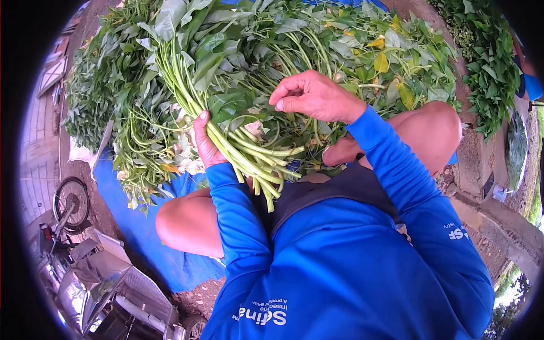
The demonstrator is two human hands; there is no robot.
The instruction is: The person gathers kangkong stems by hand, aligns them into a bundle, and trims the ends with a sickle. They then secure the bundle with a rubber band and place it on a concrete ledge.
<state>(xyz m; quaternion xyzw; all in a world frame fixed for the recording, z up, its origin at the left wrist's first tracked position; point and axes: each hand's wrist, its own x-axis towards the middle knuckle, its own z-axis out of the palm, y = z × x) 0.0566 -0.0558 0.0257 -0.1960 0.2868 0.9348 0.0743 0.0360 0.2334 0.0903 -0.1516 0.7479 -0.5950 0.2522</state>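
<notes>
With the left hand (205, 143) clenched around the bundle of long green leafy stems (249, 154) above the knees and the right hand (314, 96) pinched shut over the heap of loose green leaves (340, 45), outer stems might slip free.

— Single view here: we're riding on the head, tilted steeply down, a fisheye circle with black corners.
— And close! Our blue sleeves (233, 218) and bare knees (187, 224) fill the bottom, left hand (205, 144), right hand (314, 96) and stem bundle (249, 153) sit centre, the heap of greens (340, 39) runs across the top.
</notes>
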